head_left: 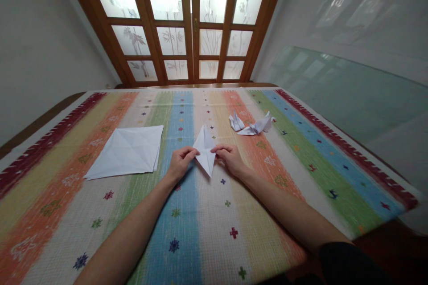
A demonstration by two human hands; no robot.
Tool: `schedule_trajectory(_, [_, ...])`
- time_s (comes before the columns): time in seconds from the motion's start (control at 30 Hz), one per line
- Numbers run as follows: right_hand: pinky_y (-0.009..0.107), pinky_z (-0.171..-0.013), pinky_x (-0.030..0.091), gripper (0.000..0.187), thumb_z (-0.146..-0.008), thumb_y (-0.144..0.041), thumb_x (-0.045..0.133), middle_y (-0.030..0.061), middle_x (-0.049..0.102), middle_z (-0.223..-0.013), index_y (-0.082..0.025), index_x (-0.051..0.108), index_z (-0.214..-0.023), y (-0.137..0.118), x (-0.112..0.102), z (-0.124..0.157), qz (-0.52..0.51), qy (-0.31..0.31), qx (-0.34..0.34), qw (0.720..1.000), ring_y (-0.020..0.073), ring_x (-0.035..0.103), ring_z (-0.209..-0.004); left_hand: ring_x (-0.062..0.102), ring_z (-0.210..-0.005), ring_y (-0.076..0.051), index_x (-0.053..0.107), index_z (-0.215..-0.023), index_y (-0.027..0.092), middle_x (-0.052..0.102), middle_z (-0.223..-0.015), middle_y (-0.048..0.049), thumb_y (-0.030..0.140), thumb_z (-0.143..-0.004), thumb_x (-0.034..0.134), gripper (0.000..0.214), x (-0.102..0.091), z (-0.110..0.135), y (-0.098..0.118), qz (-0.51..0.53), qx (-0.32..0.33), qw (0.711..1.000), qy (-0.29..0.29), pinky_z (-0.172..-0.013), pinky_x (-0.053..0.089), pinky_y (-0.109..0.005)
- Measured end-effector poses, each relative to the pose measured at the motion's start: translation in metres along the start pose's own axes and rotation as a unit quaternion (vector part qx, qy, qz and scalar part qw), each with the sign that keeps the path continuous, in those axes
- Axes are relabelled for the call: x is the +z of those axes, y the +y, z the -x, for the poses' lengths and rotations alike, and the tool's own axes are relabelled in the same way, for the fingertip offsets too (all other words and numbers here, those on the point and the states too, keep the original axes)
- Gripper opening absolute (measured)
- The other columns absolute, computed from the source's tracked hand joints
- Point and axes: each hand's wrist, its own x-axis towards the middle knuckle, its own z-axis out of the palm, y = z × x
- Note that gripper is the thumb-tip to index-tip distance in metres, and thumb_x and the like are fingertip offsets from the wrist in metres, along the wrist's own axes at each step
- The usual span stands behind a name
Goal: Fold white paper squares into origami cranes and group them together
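A white paper folded into a narrow diamond shape [205, 150] lies on the striped tablecloth [200, 227] in the middle of the table. My left hand [179, 163] pinches its left corner with fingers closed. My right hand [229, 157] pinches its right corner, fingers also closed. Both forearms reach in from the near edge.
A creased, unfolded white sheet [127, 151] lies flat to the left. Two folded paper figures [250, 124] sit behind and to the right. A wooden door with frosted glass panes [187, 22] stands beyond the far table edge. Walls close in on both sides.
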Motion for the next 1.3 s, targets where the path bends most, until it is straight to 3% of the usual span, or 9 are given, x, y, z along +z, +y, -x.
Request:
schedule_trajectory(0.13, [0.024, -0.054, 0.048, 0.031, -0.059, -0.026, 0.075, -0.0039, 0.06, -0.068, -0.021, 0.061, -0.086, 0.0, 0.002, 0.001, 0.021, 0.003, -0.049, 0.999, 0.0114, 0.057, -0.057, 0.055, -0.058, -0.012, 0.063, -0.069, 0.017, 0.063, -0.064, 0.0012, 0.028, -0.065, 0.072, 0.015, 0.004, 0.0, -0.004, 0.011, -0.016, 1.0, -0.007, -0.059, 0.043, -0.024])
schedule_trajectory(0.27, [0.025, -0.059, 0.05, 0.052, -0.058, -0.024, 0.076, -0.0043, 0.059, -0.077, -0.025, 0.052, -0.104, 0.002, 0.004, 0.001, 0.009, 0.003, -0.077, 0.997, 0.0121, 0.059, -0.064, 0.059, -0.058, -0.012, 0.053, -0.081, 0.019, 0.063, -0.064, 0.0042, 0.025, -0.064, 0.074, 0.028, 0.007, 0.0, -0.007, 0.073, -0.033, 0.997, -0.004, -0.058, 0.045, -0.023])
schedule_trajectory(0.47, [0.028, -0.065, 0.05, 0.032, -0.063, -0.028, 0.075, 0.0002, 0.064, -0.082, -0.023, 0.058, -0.09, 0.003, 0.002, 0.002, 0.058, 0.016, -0.102, 0.993, 0.0143, 0.059, -0.069, 0.062, -0.064, -0.011, 0.047, -0.121, 0.019, 0.068, -0.076, 0.0024, 0.022, -0.069, 0.072, 0.058, 0.007, 0.002, -0.007, 0.062, -0.004, 0.998, -0.009, -0.067, 0.049, -0.025])
schedule_trajectory(0.53, [0.029, -0.066, 0.05, 0.022, -0.066, -0.029, 0.072, 0.0008, 0.063, -0.08, -0.022, 0.059, -0.082, 0.003, 0.002, 0.003, 0.083, 0.018, -0.121, 0.989, 0.0152, 0.059, -0.07, 0.062, -0.065, -0.011, 0.049, -0.126, 0.02, 0.067, -0.082, 0.0014, 0.022, -0.069, 0.071, 0.061, 0.007, 0.002, -0.006, 0.034, 0.015, 0.999, -0.003, -0.068, 0.05, -0.025])
schedule_trajectory(0.7, [0.032, -0.074, 0.052, 0.005, -0.07, -0.025, 0.068, 0.0064, 0.061, -0.102, -0.022, 0.067, -0.074, 0.001, 0.002, 0.007, 0.154, 0.056, -0.206, 0.965, 0.0189, 0.06, -0.091, 0.063, -0.067, -0.012, 0.061, -0.116, 0.02, 0.068, -0.09, -0.0014, 0.021, -0.068, 0.071, 0.048, 0.006, 0.002, -0.007, -0.016, 0.036, 0.999, -0.004, -0.067, 0.05, -0.025])
schedule_trajectory(0.9, [0.033, -0.075, 0.053, 0.003, -0.074, -0.025, 0.067, 0.0075, 0.06, -0.107, -0.023, 0.069, -0.076, 0.002, 0.001, 0.008, 0.162, 0.068, -0.22, 0.959, 0.019, 0.06, -0.093, 0.063, -0.074, -0.016, 0.068, -0.104, 0.019, 0.072, -0.095, -0.0048, 0.02, -0.068, 0.071, 0.036, 0.007, 0.002, -0.002, -0.045, 0.047, 0.998, 0.002, -0.072, 0.049, -0.028])
schedule_trajectory(1.07, [0.043, -0.096, 0.046, 0.002, -0.075, -0.025, 0.068, 0.0063, 0.061, -0.121, -0.024, 0.067, -0.075, -0.001, 0.0, 0.009, 0.192, 0.069, -0.248, 0.947, 0.0208, 0.059, -0.103, 0.057, -0.068, -0.016, 0.072, -0.082, 0.02, 0.068, -0.074, -0.001, 0.023, -0.071, 0.068, 0.012, 0.006, 0.001, -0.001, -0.099, 0.063, 0.993, -0.003, -0.068, 0.045, -0.027])
schedule_trajectory(1.2, [0.044, -0.099, 0.043, 0.002, -0.076, -0.026, 0.066, 0.0052, 0.07, -0.106, -0.025, 0.066, -0.075, -0.002, 0.002, 0.011, 0.181, 0.057, -0.252, 0.949, 0.0234, 0.06, -0.109, 0.053, -0.066, -0.016, 0.071, -0.069, 0.021, 0.06, -0.068, -0.0007, 0.023, -0.074, 0.066, 0.007, 0.005, 0.002, 0.001, -0.114, 0.091, 0.989, 0.01, -0.065, 0.043, -0.026])
schedule_trajectory(1.3, [0.04, -0.087, 0.049, 0.005, -0.077, -0.025, 0.063, 0.004, 0.071, -0.085, -0.024, 0.067, -0.078, -0.001, 0.004, 0.012, 0.163, 0.058, -0.219, 0.96, 0.0221, 0.065, -0.092, 0.056, -0.075, -0.017, 0.072, -0.068, 0.022, 0.062, -0.078, -0.0028, 0.025, -0.073, 0.067, 0.007, 0.006, 0.002, 0.005, -0.105, 0.112, 0.988, 0.033, -0.072, 0.045, -0.028])
